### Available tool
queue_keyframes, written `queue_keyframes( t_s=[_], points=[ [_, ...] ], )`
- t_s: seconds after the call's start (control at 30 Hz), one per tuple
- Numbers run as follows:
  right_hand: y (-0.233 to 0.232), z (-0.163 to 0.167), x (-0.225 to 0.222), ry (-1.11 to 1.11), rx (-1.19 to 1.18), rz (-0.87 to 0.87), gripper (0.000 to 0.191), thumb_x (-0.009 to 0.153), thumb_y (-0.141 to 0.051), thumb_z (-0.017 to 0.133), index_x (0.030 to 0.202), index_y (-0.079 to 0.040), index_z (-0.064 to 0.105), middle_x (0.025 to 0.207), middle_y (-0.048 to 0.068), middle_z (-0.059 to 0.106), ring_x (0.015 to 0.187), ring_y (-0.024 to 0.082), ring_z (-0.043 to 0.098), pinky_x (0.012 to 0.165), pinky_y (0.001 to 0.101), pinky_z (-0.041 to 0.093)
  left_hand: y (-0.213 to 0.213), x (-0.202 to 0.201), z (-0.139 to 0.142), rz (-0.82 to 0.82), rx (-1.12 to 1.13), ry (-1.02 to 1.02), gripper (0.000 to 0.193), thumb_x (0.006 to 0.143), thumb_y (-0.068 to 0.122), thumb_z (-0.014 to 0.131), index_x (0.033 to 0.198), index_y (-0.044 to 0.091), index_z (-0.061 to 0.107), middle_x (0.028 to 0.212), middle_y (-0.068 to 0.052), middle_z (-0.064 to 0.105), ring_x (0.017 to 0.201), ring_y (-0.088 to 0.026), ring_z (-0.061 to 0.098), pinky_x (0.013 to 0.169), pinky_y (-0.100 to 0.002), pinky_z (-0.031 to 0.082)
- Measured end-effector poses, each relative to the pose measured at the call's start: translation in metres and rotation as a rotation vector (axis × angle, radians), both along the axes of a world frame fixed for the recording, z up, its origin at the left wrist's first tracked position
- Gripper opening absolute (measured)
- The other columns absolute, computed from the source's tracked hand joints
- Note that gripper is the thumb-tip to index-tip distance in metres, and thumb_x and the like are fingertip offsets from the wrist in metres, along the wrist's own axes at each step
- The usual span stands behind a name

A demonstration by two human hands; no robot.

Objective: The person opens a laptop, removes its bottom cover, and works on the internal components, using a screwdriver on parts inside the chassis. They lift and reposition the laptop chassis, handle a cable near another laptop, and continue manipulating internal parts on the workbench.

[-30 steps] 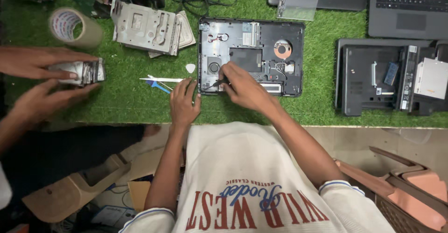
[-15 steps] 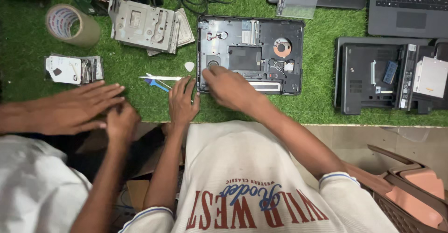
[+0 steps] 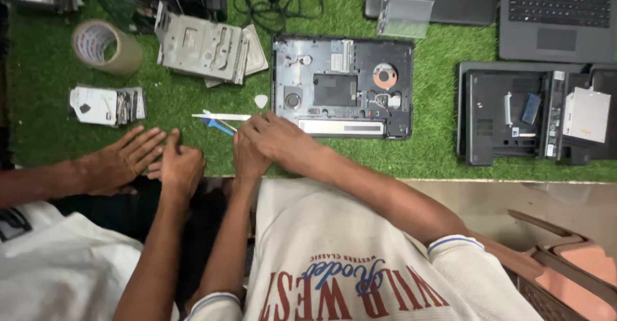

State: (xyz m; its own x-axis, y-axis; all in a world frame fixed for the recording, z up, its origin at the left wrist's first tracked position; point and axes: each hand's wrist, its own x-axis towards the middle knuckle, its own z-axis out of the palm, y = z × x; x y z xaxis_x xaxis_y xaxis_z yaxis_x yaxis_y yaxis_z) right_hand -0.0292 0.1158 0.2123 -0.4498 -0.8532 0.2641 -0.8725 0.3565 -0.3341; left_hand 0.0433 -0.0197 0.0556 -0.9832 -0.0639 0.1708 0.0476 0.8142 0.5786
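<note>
- Beyond the right hand (image 3: 279, 144) fingertips: matt dark plastic laptop base (image 3: 342, 86), copper-coloured part inside.
- Under all fingers: rough green artificial grass mat (image 3: 424, 154).
- Just left of the fingers: smooth white plastic stick (image 3: 222, 116).
- Farther up-left: dull grey metal bracket (image 3: 200, 48); glossy brown tape roll (image 3: 106, 46).

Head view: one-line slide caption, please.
Both hands, left and right, rest beside an opened laptop base on green turf.

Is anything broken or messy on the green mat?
The opened laptop base lies with its cover off and insides bare. Metal plates sit askew in a loose pile. Tools lie scattered by the left hand and right hand.
</note>
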Motion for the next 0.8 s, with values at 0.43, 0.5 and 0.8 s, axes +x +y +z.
queue_keyframes(
  t_s=[0.43, 0.5, 0.8],
  points=[
    [0.01, 0.008, -0.03, -0.157, -0.12, 0.077, 0.031, 0.072, -0.005, 0.067, 0.102, 0.002, 0.061, 0.093, 0.019, 0.066, 0.088, 0.039, 0.07, 0.076, 0.0426, 0.057, -0.004, -0.004, -0.005, -0.053, 0.006, 0.117, 0.045, 0.088, 0.021, 0.073, 0.129, 0.003, 0.062, 0.134, -0.022, 0.057, 0.132, -0.043, 0.049, 0.108, -0.055, 0.037],
    [0.009, 0.012, -0.03, -0.243, 0.006, 0.004, 0.031, 0.076, -0.005, 0.067, 0.105, 0.003, 0.06, 0.095, 0.02, 0.065, 0.09, 0.04, 0.068, 0.077, 0.0432, 0.056, -0.003, -0.003, -0.003, -0.027, 0.011, 0.094, 0.047, 0.088, 0.019, 0.07, 0.131, 0.002, 0.061, 0.136, -0.022, 0.057, 0.132, -0.042, 0.05, 0.11, -0.054, 0.037],
    [0.017, 0.01, -0.03, -0.178, 0.012, 0.058, 0.043, 0.072, 0.002, 0.065, 0.114, 0.006, 0.058, 0.105, 0.023, 0.066, 0.102, 0.041, 0.067, 0.087, 0.0453, 0.057, -0.002, -0.007, 0.003, -0.021, 0.007, 0.063, 0.05, 0.085, 0.015, 0.069, 0.132, 0.002, 0.061, 0.136, -0.02, 0.057, 0.134, -0.039, 0.05, 0.111, -0.051, 0.038]
  ],
)
